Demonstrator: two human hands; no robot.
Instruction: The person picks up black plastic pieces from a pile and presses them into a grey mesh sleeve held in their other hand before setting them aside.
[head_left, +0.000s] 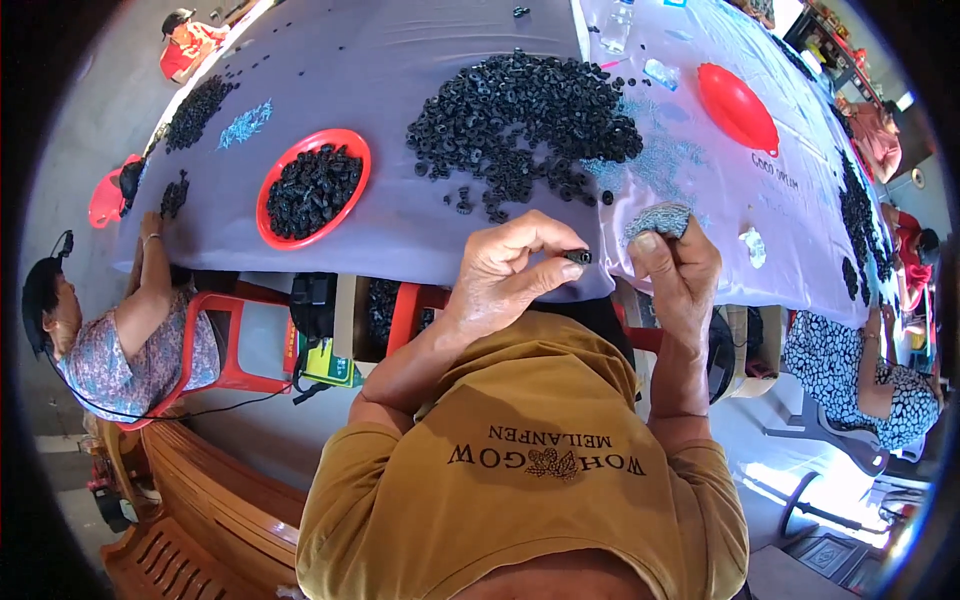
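Nearest to the camera is the person's mustard-yellow shirt (530,480), and both forearms rise from it toward the counter (400,230), which is covered with a pale grey cloth. The left hand (500,275) has its grip pressed together on a small black ring part (577,257): the thumb and the forefinger pinch it at the fingertips, so the part sticks out to the right of the hand, just above the near edge of the counter. It is dark, short and round, like a small tube. The right hand (678,268) is close beside it, with the grip closed around a grey bundle of fine metal pieces (658,220) which shows above the fingers. Farther on the counter lies a big heap of the same black rings (525,125), to its left a red bowl (272,190) filled with them, and far right a red funnel-shaped dish (737,107).
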